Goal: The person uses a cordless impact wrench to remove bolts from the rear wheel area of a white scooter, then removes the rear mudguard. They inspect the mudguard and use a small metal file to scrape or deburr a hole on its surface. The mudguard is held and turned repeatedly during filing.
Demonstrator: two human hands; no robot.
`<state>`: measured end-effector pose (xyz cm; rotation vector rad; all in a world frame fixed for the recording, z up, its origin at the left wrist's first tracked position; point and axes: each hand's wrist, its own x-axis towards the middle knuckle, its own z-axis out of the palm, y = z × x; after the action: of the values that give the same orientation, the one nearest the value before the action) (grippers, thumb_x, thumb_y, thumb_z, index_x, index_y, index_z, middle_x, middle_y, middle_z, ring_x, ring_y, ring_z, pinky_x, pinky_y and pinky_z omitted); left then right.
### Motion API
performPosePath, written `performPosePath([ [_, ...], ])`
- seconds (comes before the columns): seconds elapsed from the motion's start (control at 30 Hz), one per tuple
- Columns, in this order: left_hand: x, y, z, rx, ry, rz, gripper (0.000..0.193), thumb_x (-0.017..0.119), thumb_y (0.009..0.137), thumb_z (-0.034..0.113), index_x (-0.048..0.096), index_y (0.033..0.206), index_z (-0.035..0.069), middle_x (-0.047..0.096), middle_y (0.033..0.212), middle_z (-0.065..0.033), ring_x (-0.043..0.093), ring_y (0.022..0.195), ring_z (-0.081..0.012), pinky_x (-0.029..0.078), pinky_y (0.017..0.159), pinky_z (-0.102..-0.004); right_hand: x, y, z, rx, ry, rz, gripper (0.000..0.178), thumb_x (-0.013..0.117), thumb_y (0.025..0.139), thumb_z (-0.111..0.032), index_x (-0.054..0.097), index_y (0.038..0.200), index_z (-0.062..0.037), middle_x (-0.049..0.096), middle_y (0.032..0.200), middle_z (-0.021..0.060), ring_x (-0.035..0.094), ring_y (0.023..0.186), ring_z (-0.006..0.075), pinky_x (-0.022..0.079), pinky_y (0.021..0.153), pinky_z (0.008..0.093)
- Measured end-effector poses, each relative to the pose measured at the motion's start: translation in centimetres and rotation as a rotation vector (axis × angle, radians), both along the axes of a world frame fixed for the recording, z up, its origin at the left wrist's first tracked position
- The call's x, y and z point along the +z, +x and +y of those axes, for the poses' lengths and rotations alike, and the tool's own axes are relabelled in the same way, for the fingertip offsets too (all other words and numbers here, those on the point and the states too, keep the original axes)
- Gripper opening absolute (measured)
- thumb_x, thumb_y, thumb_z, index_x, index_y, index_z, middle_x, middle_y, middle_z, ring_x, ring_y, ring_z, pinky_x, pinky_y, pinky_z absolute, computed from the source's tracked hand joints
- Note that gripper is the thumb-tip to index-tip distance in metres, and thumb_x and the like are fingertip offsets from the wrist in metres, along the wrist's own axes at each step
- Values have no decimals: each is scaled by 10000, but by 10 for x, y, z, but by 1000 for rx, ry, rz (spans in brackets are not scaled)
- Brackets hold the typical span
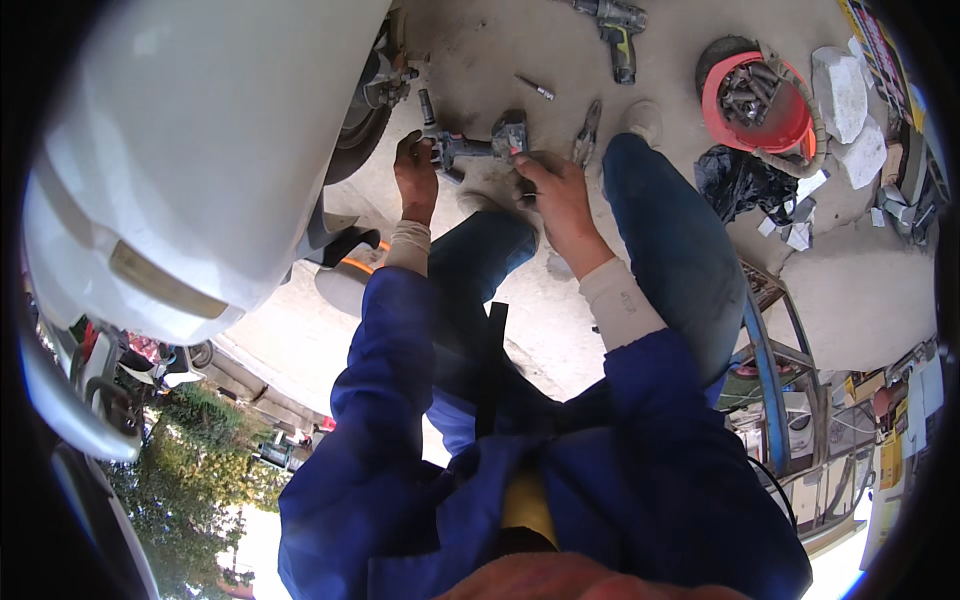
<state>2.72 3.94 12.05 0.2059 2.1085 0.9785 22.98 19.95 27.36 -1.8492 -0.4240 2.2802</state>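
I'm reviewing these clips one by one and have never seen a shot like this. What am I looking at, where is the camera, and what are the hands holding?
The camera sits on a person's head and looks down, so you see their own blue sleeves and jeans; the wide lens bends the edges. There is one view only. The left hand and right hand both grip a cordless power tool on the concrete ground, beside the white vehicle body and its wheel. Lying around: pliers, a loose bit, a second cordless tool, a red bowl of metal parts, a black bag and pale stone pieces.
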Motion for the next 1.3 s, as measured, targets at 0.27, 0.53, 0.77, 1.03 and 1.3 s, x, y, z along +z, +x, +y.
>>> performPosePath([
  [0.27,-73,-24,31,103,197,185,450,701,994,223,600,1338,-48,696,1168,-162,681,1018,-250,553,836,-352,-169,-76,-42,286,592,38,286,729,916,-220,725,983,58,729,786,178,663,655,226,527,674,366],
  [0.53,-109,-36,54,77,180,572,323,728,982,242,729,1020,-79,753,887,-190,733,800,-282,564,727,-405,-214,-111,-13,578,792,-55,390,769,891,-281,703,1145,8,743,991,252,718,938,438,563,851,470],
  [0.77,-120,-35,51,-41,246,833,314,693,997,240,702,1056,-69,721,954,-242,696,830,-400,541,735,-467,-254,-136,5,640,931,49,697,880,774,-398,625,1277,13,688,1197,258,665,1111,423,536,960,470],
  [1.03,-128,-48,39,-150,297,875,283,666,976,229,670,1007,-52,677,945,-258,672,873,-465,540,758,-502,-254,-180,-9,509,1388,57,1033,950,664,-436,419,1432,7,470,1385,283,504,1279,489,459,1068,530],
  [1.3,-135,-41,47,-33,323,909,232,659,955,191,684,1027,-29,694,936,-245,680,857,-451,538,746,-488,-261,-178,0,567,1711,-18,912,949,686,-441,544,1338,52,510,1372,266,530,1243,460,463,1048,519],
])
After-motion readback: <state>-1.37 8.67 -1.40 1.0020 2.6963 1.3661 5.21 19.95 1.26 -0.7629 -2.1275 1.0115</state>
